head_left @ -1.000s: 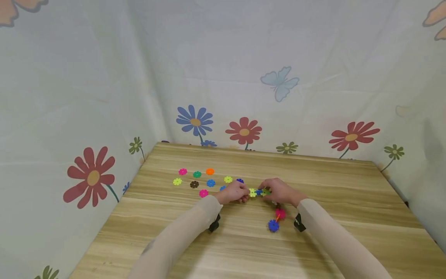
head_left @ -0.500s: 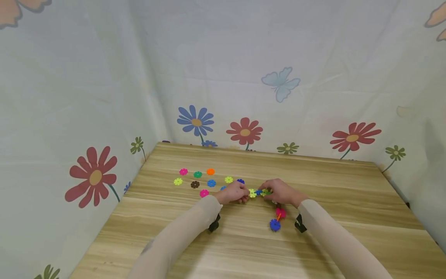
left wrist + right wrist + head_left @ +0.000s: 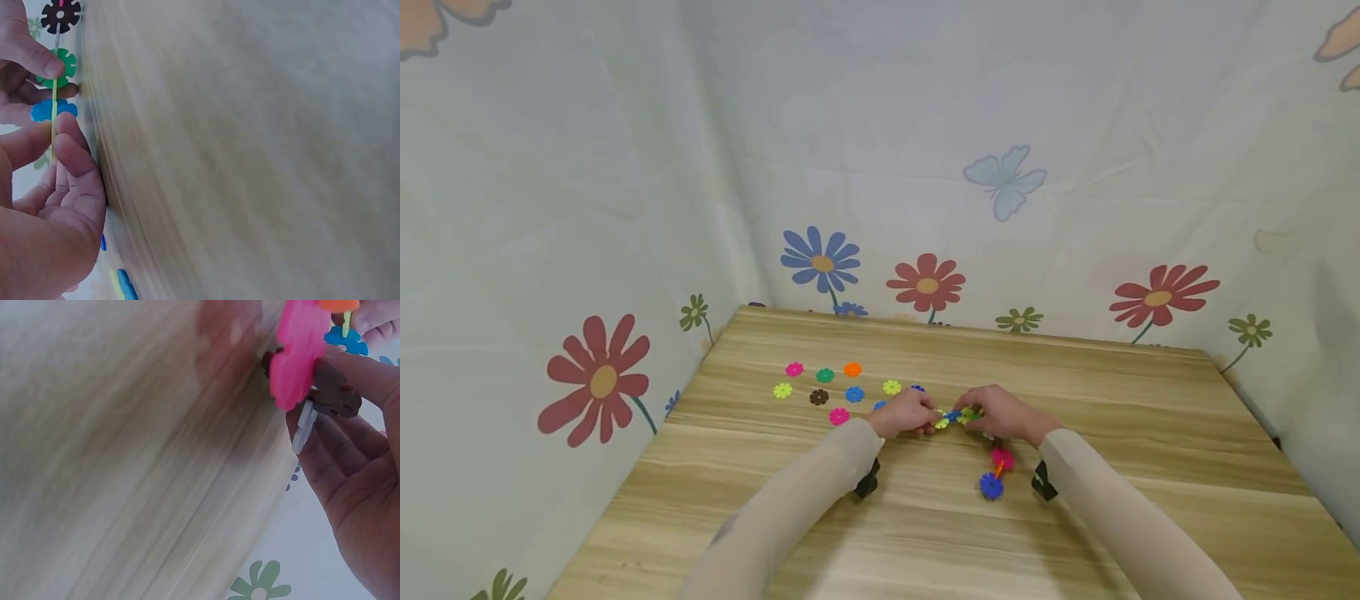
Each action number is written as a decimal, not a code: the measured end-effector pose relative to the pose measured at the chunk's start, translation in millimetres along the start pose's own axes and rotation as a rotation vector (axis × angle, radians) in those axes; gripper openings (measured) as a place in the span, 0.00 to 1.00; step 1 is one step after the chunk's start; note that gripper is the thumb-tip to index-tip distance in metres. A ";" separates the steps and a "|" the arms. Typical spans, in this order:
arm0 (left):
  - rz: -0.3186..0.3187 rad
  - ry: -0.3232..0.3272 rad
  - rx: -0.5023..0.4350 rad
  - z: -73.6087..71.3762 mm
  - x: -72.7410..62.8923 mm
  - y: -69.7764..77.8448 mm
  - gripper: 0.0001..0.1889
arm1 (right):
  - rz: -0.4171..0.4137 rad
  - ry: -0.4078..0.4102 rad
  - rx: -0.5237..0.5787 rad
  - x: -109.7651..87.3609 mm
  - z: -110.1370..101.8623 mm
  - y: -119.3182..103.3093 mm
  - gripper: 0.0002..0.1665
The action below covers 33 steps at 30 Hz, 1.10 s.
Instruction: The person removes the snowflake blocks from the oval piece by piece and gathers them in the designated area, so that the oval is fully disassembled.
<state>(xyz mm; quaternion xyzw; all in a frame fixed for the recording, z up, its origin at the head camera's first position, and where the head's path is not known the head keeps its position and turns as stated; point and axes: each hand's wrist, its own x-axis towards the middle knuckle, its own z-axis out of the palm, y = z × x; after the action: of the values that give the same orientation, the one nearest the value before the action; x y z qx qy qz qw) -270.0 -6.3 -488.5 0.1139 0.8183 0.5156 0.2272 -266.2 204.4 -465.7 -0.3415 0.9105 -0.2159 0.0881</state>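
Note:
A chain of slotted plastic snowflake discs runs between the two hands. My left hand [image 3: 908,412] pinches the yellow-green disc [image 3: 941,421] at the chain's left end, seen edge-on in the left wrist view. Beside it a blue disc [image 3: 44,111] is joined crosswise. My right hand [image 3: 1007,412] grips the chain around the green disc [image 3: 65,65], thumb on its face. Beyond that come a clear white disc [image 3: 304,428], a brown disc [image 3: 337,394] and a pink disc [image 3: 1002,459]. An orange disc [image 3: 999,468] and a dark blue disc [image 3: 992,487] form the near end.
Loose discs lie on the wooden table [image 3: 1120,400] left of the hands, among them a green one [image 3: 825,376], an orange one [image 3: 852,369], a brown one [image 3: 819,397] and a pink one [image 3: 839,416]. Flower-printed cloth [image 3: 865,167] surrounds the table's back and sides.
The yellow-green disc at my left fingertips has tilted and dipped slightly, and my left hand has shifted a little to the right. My right hand stays nearly in place on the chain.

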 end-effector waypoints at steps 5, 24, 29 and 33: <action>-0.005 0.006 -0.018 2.2 2.3 -1.1 0.03 | 0.005 -0.001 -0.003 -0.1 0.2 -2.7 0.14; 0.003 0.025 -0.076 2.7 6.6 -2.7 0.06 | 0.011 0.001 0.005 0.8 2.2 0.7 0.14; 0.002 0.051 -0.059 3.9 5.2 -0.1 0.03 | -0.003 0.002 -0.001 0.9 1.7 1.2 0.13; 0.002 0.074 -0.046 4.7 2.7 3.2 0.02 | -0.001 -0.003 0.004 1.4 1.1 0.9 0.13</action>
<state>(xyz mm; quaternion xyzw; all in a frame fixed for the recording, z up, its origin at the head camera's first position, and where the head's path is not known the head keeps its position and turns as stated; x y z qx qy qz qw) -270.3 0.0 -488.0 0.0904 0.8140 0.5383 0.1987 -267.4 203.7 -467.2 -0.3422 0.9098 -0.2169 0.0901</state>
